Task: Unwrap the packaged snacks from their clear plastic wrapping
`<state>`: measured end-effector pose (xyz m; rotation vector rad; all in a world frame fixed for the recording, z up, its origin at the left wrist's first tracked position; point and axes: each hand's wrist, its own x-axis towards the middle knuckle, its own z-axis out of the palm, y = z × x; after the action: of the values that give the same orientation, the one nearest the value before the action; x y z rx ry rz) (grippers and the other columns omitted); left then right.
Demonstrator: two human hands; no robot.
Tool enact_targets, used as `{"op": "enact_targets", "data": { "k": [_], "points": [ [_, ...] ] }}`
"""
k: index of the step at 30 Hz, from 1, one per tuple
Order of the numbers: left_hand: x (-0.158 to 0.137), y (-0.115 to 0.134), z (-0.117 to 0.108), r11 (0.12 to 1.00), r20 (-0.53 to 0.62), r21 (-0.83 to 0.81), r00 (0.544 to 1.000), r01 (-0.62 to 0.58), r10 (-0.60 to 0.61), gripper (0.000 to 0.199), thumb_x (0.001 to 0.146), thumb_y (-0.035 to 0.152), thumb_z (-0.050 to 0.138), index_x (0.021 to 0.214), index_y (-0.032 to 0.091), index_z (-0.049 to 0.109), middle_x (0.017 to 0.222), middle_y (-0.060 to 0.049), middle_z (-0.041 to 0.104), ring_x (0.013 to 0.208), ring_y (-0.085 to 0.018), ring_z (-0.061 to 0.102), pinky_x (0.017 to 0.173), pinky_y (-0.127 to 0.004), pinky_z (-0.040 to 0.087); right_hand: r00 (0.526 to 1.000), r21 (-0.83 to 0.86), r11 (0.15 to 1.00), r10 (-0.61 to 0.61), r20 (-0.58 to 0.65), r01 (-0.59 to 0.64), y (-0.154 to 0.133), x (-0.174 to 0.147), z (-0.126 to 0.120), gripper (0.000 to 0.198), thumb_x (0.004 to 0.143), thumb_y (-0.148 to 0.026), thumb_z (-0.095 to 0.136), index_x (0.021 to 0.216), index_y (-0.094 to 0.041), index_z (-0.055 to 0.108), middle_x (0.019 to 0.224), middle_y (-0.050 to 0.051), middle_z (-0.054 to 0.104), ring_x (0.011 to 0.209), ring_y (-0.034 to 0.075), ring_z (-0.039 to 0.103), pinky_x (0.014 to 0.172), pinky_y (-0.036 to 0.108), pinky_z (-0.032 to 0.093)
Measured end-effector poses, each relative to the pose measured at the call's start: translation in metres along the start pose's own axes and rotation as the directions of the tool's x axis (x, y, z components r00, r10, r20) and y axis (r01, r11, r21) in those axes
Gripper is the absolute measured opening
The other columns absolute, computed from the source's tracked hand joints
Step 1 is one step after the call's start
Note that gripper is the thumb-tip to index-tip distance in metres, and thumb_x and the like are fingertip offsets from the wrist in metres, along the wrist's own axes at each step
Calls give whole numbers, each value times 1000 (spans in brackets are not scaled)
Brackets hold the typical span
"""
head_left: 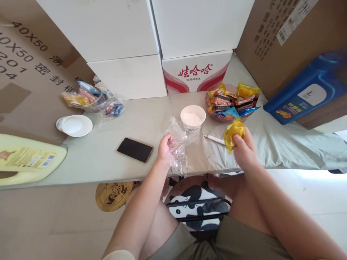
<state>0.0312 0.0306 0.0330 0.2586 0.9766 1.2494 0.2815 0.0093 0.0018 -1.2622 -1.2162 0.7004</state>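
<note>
My left hand [166, 148] is closed on a clear plastic bag [179, 159], which droops onto the cloth. In my right hand [246, 151] is a yellow snack packet [233, 134], gripped between thumb and fingers just above the surface. Behind the bag stands a white paper cup [193, 117] with something pale inside. A white pen-like stick [214, 139] lies between the cup and my right hand. Beyond that hand, a pinkish clear bowl [217, 116] is heaped with wrapped snacks [230, 103] in yellow, brown and blue.
A phone [135, 149] lies left of my left hand. Farther left are a tipped paper cup [77, 125], a clear bowl of packets [90, 101] and a yellow jug [29, 160]. A blue bottle [306, 90] leans at right. Cartons [196, 74] line the back.
</note>
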Motion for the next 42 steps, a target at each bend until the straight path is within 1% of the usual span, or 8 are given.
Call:
{"op": "enact_targets", "data": {
  "k": [3, 8, 13, 20, 26, 33, 38, 42],
  "points": [
    [-1, -2, 0, 998, 38, 14, 997, 68, -68, 34, 78, 31, 60, 59, 20, 34, 45, 9, 23, 33, -4, 22, 35, -20, 15, 991, -87, 994, -70, -113, 60, -21, 19, -6, 26, 86, -39, 59, 106, -24, 57, 92, 2, 60, 86, 20, 59, 77, 35, 47],
    [-3, 4, 3, 996, 101, 6, 991, 90, -90, 32, 83, 29, 55, 59, 19, 37, 46, 8, 26, 34, -4, 22, 35, -17, 16, 961, -414, 878, -276, -26, 240, -68, 96, -4, 45, 84, -27, 67, 124, -31, 49, 106, 7, 60, 93, 21, 59, 84, 40, 46],
    [-4, 10, 8, 994, 100, -13, 989, 113, -111, 32, 86, 27, 49, 58, 19, 36, 46, 8, 26, 34, -3, 21, 35, -16, 17, 989, -705, 701, 3, -145, -105, -83, 163, -5, 52, 80, -23, 69, 128, -17, 50, 120, 13, 60, 106, 25, 59, 94, 49, 41],
    [-5, 9, 5, 985, 164, -81, 976, 155, -140, 35, 87, 26, 48, 56, 19, 34, 45, 7, 24, 33, -5, 21, 35, -18, 17, 969, -307, 920, -219, 110, 243, -55, 59, 26, 22, 83, -22, 57, 106, -23, 55, 106, 6, 62, 101, 21, 61, 93, 43, 48],
    [-9, 5, -1, 974, 242, -213, 970, 76, -23, 45, 84, 35, 50, 52, 20, 21, 45, 5, 21, 34, -8, 25, 37, -23, 24, 969, -26, 1000, -9, 248, 16, -21, -22, 64, 42, 88, -44, 58, 125, -27, 49, 133, 10, 55, 129, 27, 50, 109, 50, 41],
    [-1, -8, 6, 991, 211, 132, 976, 21, -48, 32, 75, 33, 53, 51, 20, 38, 45, 3, 33, 38, -9, 31, 40, -24, 28, 763, 362, 786, 204, 614, -501, -13, -39, 58, 57, 83, -66, 60, 129, -31, 53, 126, 8, 66, 126, 27, 58, 107, 49, 44],
    [11, -28, 9, 905, 268, 405, 963, -130, 18, 9, 66, 26, 58, 67, 17, 59, 58, -2, 54, 53, -14, 53, 54, -26, 43, 841, 419, 786, 223, 493, -454, -17, -32, 54, 51, 82, -67, 60, 115, -29, 61, 122, 6, 66, 115, 24, 62, 98, 42, 50],
    [23, -37, 9, 784, 171, 528, 945, -327, 279, 20, 66, 18, 61, 86, 21, 59, 79, 1, 60, 62, -11, 55, 61, -22, 45, 884, 302, 870, 264, 385, -391, -23, -23, 46, 24, 87, -47, 60, 91, -23, 57, 77, 0, 64, 71, 16, 62, 70, 31, 51]
  ]
}}
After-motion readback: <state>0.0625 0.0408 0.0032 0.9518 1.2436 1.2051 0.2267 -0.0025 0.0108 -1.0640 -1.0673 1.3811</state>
